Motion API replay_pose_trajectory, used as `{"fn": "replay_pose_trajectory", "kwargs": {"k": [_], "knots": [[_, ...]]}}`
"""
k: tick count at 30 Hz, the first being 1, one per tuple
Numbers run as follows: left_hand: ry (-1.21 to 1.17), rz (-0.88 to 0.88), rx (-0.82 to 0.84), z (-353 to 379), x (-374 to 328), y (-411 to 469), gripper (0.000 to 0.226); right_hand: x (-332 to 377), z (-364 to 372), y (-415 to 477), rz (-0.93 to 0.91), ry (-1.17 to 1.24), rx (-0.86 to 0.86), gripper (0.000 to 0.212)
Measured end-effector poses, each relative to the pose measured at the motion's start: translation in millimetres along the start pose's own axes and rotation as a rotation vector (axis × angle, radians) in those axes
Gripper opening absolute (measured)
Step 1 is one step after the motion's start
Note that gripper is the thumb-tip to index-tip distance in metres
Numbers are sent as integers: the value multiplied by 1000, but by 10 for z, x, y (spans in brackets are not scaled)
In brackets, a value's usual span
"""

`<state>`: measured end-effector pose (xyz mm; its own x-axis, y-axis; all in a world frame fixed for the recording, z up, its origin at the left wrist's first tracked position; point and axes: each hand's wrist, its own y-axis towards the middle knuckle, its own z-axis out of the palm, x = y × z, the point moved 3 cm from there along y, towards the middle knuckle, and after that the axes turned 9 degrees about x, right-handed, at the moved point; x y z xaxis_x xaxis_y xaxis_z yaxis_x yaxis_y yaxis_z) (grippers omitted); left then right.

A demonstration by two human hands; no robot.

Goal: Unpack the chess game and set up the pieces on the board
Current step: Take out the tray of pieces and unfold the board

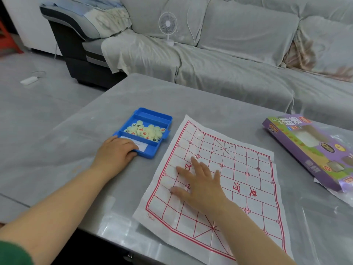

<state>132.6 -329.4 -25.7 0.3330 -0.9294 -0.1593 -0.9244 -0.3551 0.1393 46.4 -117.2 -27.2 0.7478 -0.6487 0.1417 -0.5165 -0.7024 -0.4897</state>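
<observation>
The right hand [200,186] lies flat, fingers spread apart, pressing the creased paper board [248,197] onto the worktop [86,131], while the left hand [116,152], just left of the board, curls its fingers over the near corner of the blue tray [152,114]. The chess pieces [145,131] sit heaped loose in the tray's middle compartment, none yet on the board. A sharp tug on the tray could spill that heap, and the board's raised far folds may tip pieces once the palm lifts.
</observation>
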Motion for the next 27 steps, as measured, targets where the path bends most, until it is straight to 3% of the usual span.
{"fn": "replay_pose_trajectory", "kwargs": {"k": [4, 7, 10, 12, 14, 15, 17, 18, 21, 22, 25, 27], "knots": [[-88, -90, 56, -17, 246, 73, 20, 103, 67, 39, -51, -38, -18, 107], [-146, -127, 89, -59, 255, 90, 28, 201, 67, 111, -87, -35, -27, 110], [-196, -105, -23, -176, 76, 46, 43, 269, 59, 197, -101, -67, -44, 110], [-201, -25, -103, -249, -199, 6, 44, 284, 63, 223, -117, -55, -61, 102], [-278, 63, -113, -231, -550, 5, 40, 265, 46, 226, -150, 47, -124, 70], [-350, 75, -61, -187, -715, 13, 40, 237, 31, 220, -167, 126, -174, 56], [-440, 21, 127, 2, -934, 42, 40, 159, 20, 204, -179, 186, -231, 50], [-418, 1, 203, 105, -991, 59, 41, 113, 31, 190, -164, 138, -224, 51], [-223, 29, 309, 278, -1027, 89, 45, -169, 101, 92, -82, 22, -187, 87], [-186, 34, 330, 291, -1016, 97, 47, -330, 107, 44, -22, 17, -182, 88], [-100, 45, 406, 308, -993, 107, 51, -875, 86, -150, 194, 56, -164, 64], [-69, 34, 438, 315, -999, 116, 52, -1157, 68, -271, 345, 101, -165, 62]]}}
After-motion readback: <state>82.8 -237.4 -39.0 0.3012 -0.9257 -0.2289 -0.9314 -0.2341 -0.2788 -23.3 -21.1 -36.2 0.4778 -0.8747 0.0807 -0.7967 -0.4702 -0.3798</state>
